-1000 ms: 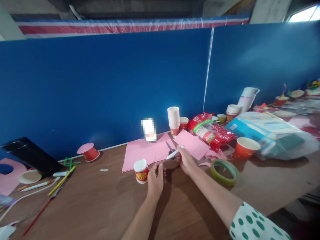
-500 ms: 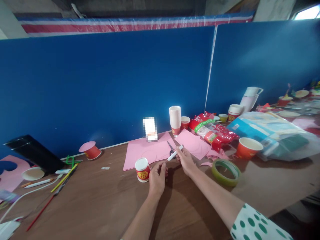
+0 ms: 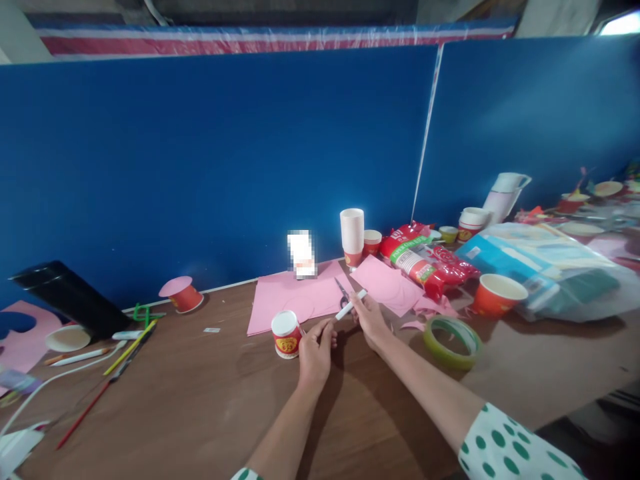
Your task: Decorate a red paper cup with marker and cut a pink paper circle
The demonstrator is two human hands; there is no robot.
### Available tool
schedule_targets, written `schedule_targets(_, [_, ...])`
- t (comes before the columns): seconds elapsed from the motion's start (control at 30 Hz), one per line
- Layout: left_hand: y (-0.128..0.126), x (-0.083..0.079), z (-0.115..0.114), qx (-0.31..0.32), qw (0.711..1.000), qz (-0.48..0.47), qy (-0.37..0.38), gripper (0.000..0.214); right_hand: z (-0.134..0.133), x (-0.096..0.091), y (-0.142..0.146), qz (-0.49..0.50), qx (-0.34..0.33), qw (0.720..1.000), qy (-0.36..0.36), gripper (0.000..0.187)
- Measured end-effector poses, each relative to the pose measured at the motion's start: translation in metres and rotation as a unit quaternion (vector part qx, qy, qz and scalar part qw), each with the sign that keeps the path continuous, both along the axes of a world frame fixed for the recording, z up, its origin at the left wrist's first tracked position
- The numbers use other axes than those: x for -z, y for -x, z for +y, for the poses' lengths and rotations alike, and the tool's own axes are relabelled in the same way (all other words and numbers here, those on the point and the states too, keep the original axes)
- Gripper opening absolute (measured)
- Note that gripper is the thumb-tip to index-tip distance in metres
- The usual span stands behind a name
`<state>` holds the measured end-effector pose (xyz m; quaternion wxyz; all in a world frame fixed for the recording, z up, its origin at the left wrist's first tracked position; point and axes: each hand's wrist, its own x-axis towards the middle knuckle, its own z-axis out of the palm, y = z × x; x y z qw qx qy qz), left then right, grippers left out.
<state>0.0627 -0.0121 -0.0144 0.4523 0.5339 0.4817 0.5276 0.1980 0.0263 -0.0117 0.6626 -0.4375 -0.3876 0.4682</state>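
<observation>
Between my hands is a slim white pen-like stick (image 3: pixel 350 305), tilted up to the right; its exact kind is unclear. My right hand (image 3: pixel 369 321) pinches its upper part. The closed fingers of my left hand (image 3: pixel 316 353) meet at its lower end, where a small brownish tip shows. Just left of that hand, a red-and-white paper cup (image 3: pixel 287 340) stands upside down, close to the knuckles. Behind the stick, scissors (image 3: pixel 341 289) lie over pink paper sheets (image 3: pixel 280 301), partly hidden by my right hand.
Right of my forearm lies a roll of yellowish tape (image 3: pixel 434 347), with an orange paper cup (image 3: pixel 493 303) and a red plastic packet (image 3: pixel 425 263) beyond. Stacked cups (image 3: pixel 352 230) stand by the blue partition (image 3: pixel 225 167). At left are a black bottle (image 3: pixel 70 300), pens and a cable.
The view has tilted slightly, so the scene sits a little higher and to the right. Both hands keep nearly the same hold on the white stick.
</observation>
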Motion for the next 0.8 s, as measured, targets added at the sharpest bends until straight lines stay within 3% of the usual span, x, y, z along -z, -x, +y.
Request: schedule_targets(0.8, [0.0001, -0.0034, -0.0072, -0.037, 0.996, 0.049, -0.063, 0.033, -0.0057, -0.0058, 0.0089, 0.017, 0.021, 1.0, 0.005, 0.043])
